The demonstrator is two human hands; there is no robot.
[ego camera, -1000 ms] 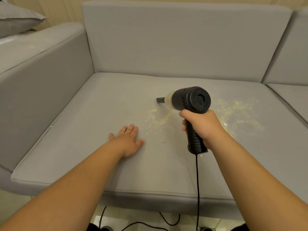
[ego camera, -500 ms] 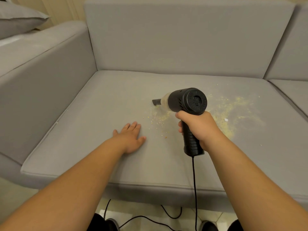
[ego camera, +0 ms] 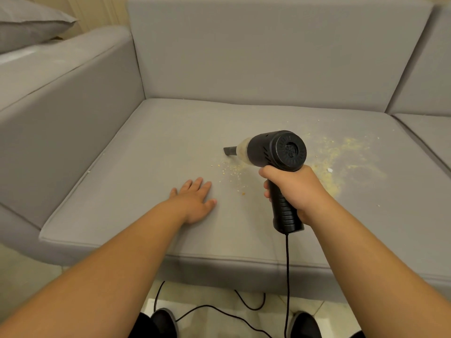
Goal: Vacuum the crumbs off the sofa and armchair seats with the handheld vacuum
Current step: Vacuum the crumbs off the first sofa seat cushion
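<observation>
- The right hand (ego camera: 296,191) is clenched around the grip of the black handheld vacuum (ego camera: 273,152), nozzle pointing left just above the seat cushion (ego camera: 146,167).
- The left hand (ego camera: 195,201) lies flat, fingers released, on that cushion.
- Crumbs (ego camera: 341,154) are scattered under and to the right of the vacuum.
- Its cord (ego camera: 287,276) hangs to the floor.
- No writing is readable.

left hand (ego camera: 195,202) on seat cushion (ego camera: 151,172) | vacuum (ego camera: 275,152) right | crumbs (ego camera: 341,154) beyond
</observation>
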